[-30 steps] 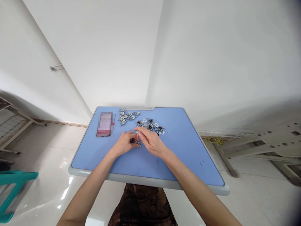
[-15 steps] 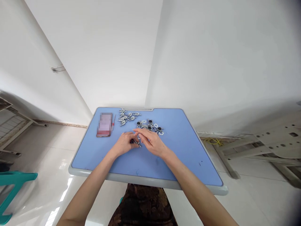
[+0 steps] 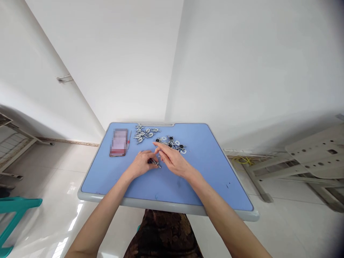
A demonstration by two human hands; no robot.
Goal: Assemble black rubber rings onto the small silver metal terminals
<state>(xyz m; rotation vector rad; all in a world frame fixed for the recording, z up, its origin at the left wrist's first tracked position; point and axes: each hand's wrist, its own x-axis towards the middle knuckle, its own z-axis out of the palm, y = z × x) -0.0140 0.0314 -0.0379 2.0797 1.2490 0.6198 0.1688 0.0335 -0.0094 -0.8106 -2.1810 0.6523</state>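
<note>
With the bent fingers of the left hand point(image 3: 139, 165), gripping a small metal part point(image 3: 158, 165) near the middle of the blue tabletop point(image 3: 188, 186); hiding much of it, so impossible to tell whether resting on the surface or raised just off it. With the right hand point(image 3: 172, 161), reaching in from the other side — stretching the index finger leftward, holding the thumb beneath, close to the part; cannot tell whether pinching it or merely touching. Bordered, just beyond the right hand, by a loose pile of black-capped metal parts point(image 3: 171, 138) and flat oval plates point(image 3: 183, 151). Faced, farther back and to the left, by a cluster of metal pieces point(image 3: 141, 135) — well apart from both hands. Flanked at the table's left by a phone point(image 3: 118, 143), lying flat, and, just beside it, a thin tool point(image 3: 129, 137) with a red portion.
</note>
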